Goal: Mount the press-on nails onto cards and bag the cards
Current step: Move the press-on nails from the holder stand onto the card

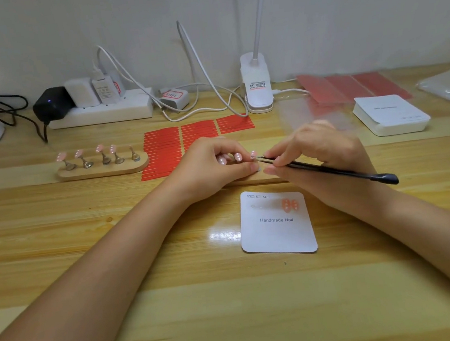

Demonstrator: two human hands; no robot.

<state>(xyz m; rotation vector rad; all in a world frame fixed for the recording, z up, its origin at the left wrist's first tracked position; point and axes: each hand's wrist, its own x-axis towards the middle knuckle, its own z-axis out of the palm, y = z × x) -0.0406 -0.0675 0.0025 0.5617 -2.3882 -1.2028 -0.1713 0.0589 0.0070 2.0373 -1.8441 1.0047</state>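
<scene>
A white "Handmade Nail" card (278, 234) lies on the desk with two pink press-on nails (290, 204) stuck near its top right. Behind it sits a wooden nail stand (256, 180), mostly hidden by my hands. My left hand (217, 162) has its fingers curled at that stand, beside pink nails (237, 157) mounted on it. My right hand (321, 155) grips black tweezers (331, 170), whose tips touch a pink nail (253, 154) on the stand. A second wooden stand (103, 168) at the left carries several pink nails on metal holders.
Red adhesive strips (164, 149) lie behind my hands. A stack of white cards (391, 116) and clear bags (449, 89) sit at the right, with red sheets (349, 85) behind. A clip lamp (257, 84), power strip (100, 112) and cables line the back wall.
</scene>
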